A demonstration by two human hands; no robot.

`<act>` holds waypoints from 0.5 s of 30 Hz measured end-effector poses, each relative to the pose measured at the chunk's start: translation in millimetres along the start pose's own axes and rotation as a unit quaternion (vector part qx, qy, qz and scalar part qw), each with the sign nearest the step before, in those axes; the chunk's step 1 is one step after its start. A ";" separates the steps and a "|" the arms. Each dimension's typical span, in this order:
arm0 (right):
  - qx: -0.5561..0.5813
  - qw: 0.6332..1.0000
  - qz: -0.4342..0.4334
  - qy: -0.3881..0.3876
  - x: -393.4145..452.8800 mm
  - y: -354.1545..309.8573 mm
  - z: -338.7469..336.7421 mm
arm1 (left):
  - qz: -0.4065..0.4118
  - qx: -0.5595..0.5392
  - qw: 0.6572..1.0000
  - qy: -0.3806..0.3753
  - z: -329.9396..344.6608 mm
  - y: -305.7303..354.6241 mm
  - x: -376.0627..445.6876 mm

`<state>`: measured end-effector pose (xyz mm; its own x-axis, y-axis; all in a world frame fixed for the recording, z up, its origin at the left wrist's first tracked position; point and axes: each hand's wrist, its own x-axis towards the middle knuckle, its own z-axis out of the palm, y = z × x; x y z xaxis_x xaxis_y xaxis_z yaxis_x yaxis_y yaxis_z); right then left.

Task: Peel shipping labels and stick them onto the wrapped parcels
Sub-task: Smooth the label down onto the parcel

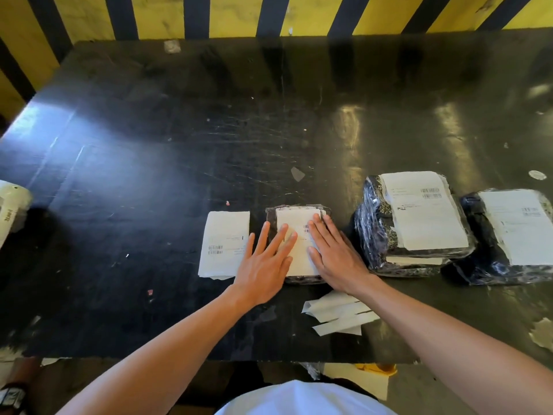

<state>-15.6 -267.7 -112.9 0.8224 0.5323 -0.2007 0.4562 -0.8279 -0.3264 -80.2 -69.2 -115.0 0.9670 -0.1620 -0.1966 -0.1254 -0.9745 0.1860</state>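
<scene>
White shirt [305, 398] at bottom edge, both forearms reaching over black table [149, 145]. Left hand [264, 265] and right hand [335, 256] flat, fingers straight, pressing label [294, 235] onto dark wrapped parcel [299, 244]. Loose labels [224, 244] just left of parcel. Peeled backing strips [341, 313] near right wrist. Two labelled parcels [413, 223] at right.

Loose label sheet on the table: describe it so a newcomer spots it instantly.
On the black table, look just left of the small wrapped parcel that both hands press. The loose label sheet lies flat on the bare tabletop, beside the left hand. Unlike the other labels, it sits on no parcel.
</scene>
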 end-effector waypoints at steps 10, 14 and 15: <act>0.014 1.000 -0.004 0.007 3.5 3.8 7.5 | 0.099 0.064 0.993 0.005 8.5 -24.8 -51.5; 0.013 1.000 -0.008 0.005 3.4 3.9 7.5 | 0.141 0.103 0.985 0.003 5.9 -37.0 -60.5; 0.013 1.000 -0.008 0.005 3.7 3.5 7.2 | 0.150 0.106 0.983 0.002 4.1 -39.6 -61.6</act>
<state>-13.4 -267.4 -121.3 0.8185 0.5433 -0.1867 0.4599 -0.8144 -0.3539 -135.7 -21.3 -114.2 0.8801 -0.4472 -0.1594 -0.4486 -0.8932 0.0292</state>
